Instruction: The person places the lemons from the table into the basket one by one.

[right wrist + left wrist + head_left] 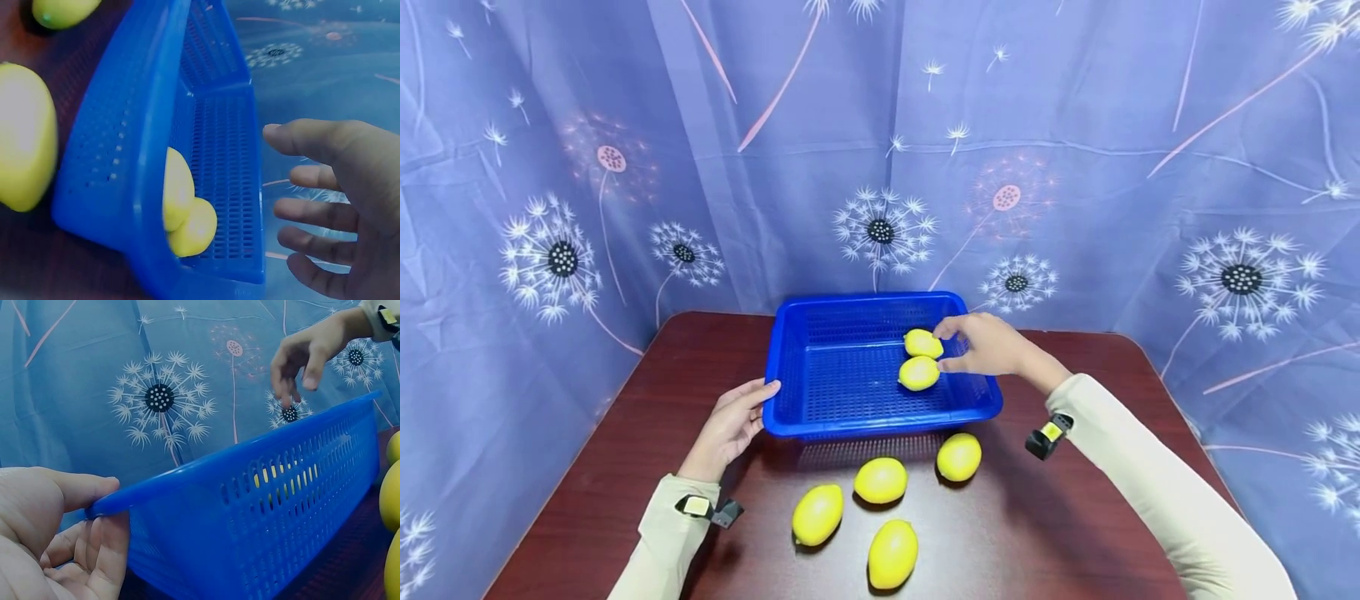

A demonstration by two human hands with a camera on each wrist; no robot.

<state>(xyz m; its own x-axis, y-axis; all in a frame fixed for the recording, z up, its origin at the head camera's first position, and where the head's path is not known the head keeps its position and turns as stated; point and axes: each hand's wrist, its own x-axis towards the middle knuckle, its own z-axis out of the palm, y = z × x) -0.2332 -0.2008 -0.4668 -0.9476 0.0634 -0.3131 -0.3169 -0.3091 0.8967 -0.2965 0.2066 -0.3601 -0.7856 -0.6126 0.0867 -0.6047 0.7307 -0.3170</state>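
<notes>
A blue plastic basket (880, 425) with slotted walls stands on the table. My left hand (730, 425) pinches its left rim between thumb and fingers, as the left wrist view shows up close. Two yellow lemons lie side by side within, a back lemon (921, 343) and a front lemon (918, 374), toward the basket's right end. Over that end hovers my right hand (988, 344), its fingers spread and loosely bent. The right wrist view shows nothing between the right thumb (300, 135) and fingers, apart from the lemons.
Several more lemons lie on the brown table (647, 442) in front of the basket, the nearest lemon (892, 555) closest to me and another lemon (958, 457) by the front right corner. A blue curtain (790, 208) with dandelion prints hangs behind the table and along both sides.
</notes>
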